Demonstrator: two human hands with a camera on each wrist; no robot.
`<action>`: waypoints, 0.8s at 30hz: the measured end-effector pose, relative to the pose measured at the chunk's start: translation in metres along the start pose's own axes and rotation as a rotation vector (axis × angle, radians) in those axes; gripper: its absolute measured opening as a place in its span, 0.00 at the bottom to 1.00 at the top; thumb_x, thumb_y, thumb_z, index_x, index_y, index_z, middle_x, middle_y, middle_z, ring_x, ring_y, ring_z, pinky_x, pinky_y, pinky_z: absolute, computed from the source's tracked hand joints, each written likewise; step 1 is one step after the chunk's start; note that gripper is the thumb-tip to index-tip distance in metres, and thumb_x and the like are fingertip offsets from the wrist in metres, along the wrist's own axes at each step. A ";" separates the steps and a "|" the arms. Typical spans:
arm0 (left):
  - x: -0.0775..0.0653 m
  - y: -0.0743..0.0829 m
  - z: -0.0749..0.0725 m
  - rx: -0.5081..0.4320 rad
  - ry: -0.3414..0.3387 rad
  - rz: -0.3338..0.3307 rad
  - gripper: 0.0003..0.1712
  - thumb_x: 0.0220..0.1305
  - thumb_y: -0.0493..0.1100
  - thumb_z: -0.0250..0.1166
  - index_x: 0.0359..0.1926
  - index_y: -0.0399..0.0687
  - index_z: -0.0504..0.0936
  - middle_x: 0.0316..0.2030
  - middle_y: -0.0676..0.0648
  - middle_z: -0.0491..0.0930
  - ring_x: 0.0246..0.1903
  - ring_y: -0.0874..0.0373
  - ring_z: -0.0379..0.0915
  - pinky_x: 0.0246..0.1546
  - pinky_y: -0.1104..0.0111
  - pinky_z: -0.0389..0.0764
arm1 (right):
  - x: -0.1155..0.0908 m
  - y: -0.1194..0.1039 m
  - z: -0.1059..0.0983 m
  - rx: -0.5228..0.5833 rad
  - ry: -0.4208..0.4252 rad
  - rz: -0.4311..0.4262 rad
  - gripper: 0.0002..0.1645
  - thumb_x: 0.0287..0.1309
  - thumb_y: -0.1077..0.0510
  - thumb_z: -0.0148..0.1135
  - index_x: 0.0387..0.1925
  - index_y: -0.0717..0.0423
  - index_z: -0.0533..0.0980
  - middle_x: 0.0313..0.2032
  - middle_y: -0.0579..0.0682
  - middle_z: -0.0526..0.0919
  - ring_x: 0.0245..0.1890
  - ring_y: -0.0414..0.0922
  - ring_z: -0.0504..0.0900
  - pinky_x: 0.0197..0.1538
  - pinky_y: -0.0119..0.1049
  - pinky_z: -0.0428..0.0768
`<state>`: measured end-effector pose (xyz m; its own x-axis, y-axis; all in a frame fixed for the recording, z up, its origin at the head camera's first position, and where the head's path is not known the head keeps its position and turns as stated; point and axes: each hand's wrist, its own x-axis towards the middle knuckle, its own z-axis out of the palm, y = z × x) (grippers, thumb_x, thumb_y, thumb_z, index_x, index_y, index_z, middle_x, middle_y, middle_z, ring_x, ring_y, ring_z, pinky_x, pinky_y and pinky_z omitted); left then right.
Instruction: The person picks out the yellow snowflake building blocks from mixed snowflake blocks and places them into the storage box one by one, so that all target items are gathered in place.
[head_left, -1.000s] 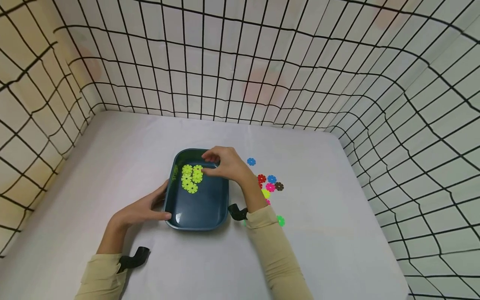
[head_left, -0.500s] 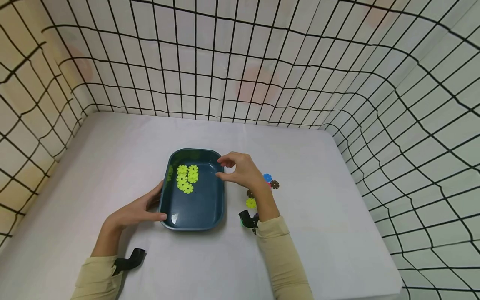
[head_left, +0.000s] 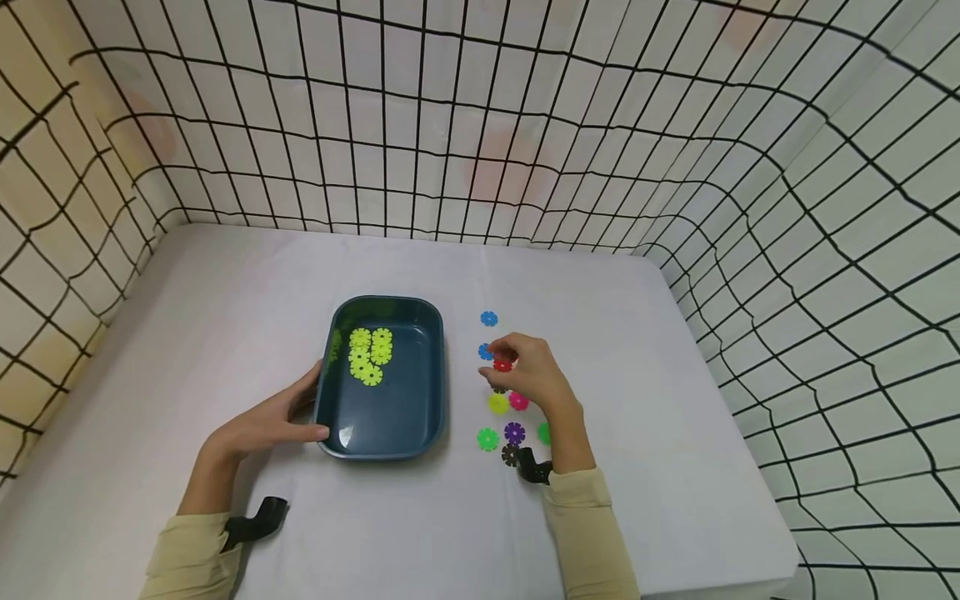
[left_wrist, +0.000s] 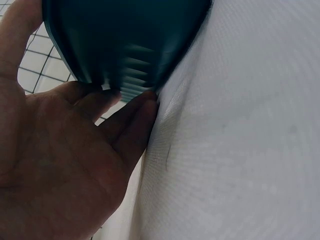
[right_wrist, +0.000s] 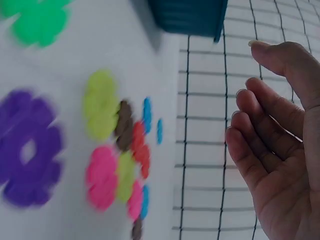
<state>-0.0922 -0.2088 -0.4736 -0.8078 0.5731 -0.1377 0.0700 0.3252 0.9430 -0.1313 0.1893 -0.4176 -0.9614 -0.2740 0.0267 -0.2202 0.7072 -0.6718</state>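
A dark blue tray (head_left: 386,417) rests on the white table, with several yellow-green flower-shaped plastic discs (head_left: 367,357) lying in its left part. My left hand (head_left: 273,423) holds the tray's left side, thumb over the rim near the front corner. In the left wrist view, its fingertips press the outer wall. My right hand (head_left: 534,367) hovers above the loose discs right of the tray, its thumb and fingers apart and nothing between them. Closest to its fingertips in the head view are a red disc (head_left: 502,365) and a blue disc (head_left: 485,352). The hand covers some discs.
More loose discs lie around the right hand: yellow (head_left: 498,403), pink (head_left: 518,401), purple (head_left: 514,432), green (head_left: 487,439) and another blue. Black wire mesh (head_left: 420,167) stands along the table's back and sides. Black wrist cameras (head_left: 258,521) sit on both wrists.
My right hand has moved from over the tray to the right, above the loose discs. The left hand stays at the tray, and the discs inside lie as before.
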 end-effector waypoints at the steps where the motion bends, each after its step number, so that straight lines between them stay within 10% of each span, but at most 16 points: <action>1: 0.000 0.000 0.000 -0.002 0.000 0.001 0.61 0.58 0.43 0.68 0.78 0.50 0.32 0.76 0.33 0.39 0.70 0.31 0.51 0.56 0.78 0.66 | -0.003 0.004 0.000 -0.006 0.008 0.015 0.24 0.51 0.53 0.73 0.48 0.63 0.80 0.43 0.58 0.84 0.44 0.55 0.81 0.50 0.45 0.81; 24: 0.000 0.003 0.000 0.014 -0.003 0.002 0.61 0.59 0.42 0.68 0.77 0.48 0.32 0.76 0.31 0.39 0.69 0.29 0.51 0.55 0.79 0.66 | -0.035 0.036 0.027 -0.178 0.019 0.090 0.19 0.45 0.53 0.76 0.40 0.58 0.84 0.35 0.48 0.85 0.35 0.41 0.78 0.43 0.37 0.81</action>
<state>-0.0917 -0.2076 -0.4713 -0.8059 0.5761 -0.1366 0.0802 0.3348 0.9389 -0.1013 0.2071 -0.4627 -0.9811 -0.1929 -0.0122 -0.1572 0.8328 -0.5308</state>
